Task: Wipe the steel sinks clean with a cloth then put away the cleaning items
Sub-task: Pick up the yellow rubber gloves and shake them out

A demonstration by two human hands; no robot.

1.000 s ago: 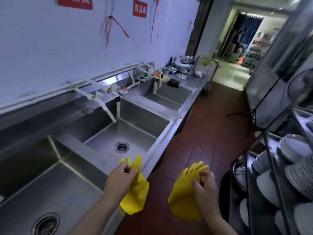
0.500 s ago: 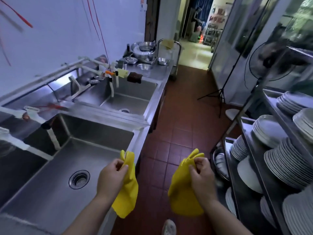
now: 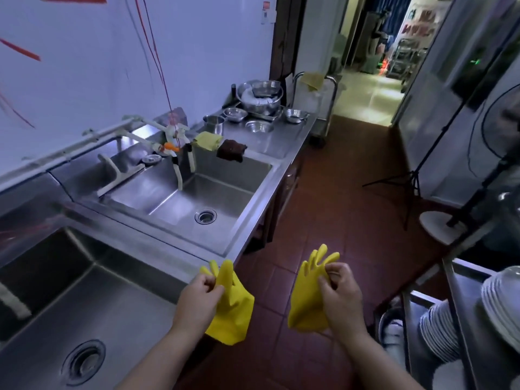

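Observation:
My left hand [image 3: 198,299] pinches a yellow rubber glove [image 3: 232,308] by its fingers, over the front rim of the near steel sink [image 3: 84,299]. My right hand [image 3: 339,294] pinches a second yellow glove [image 3: 305,299] the same way, over the red floor tiles. Both gloves hang limp, cuffs down. A second steel sink [image 3: 213,190] lies further along the counter. On its back rim lie a yellow cloth [image 3: 207,140] and a dark brown cloth [image 3: 231,150], beside the white taps [image 3: 180,153].
Steel bowls [image 3: 260,98] and small dishes stand on the counter's far end, with a trolley [image 3: 316,108] behind. A rack of stacked white plates [image 3: 455,330] lines the right side. A tripod [image 3: 413,178] and a fan base [image 3: 440,226] stand on the floor.
The view has moved along the counter toward the far sink, which now lies closer. Both hands keep pinching the gloves and hold them slightly wider apart.

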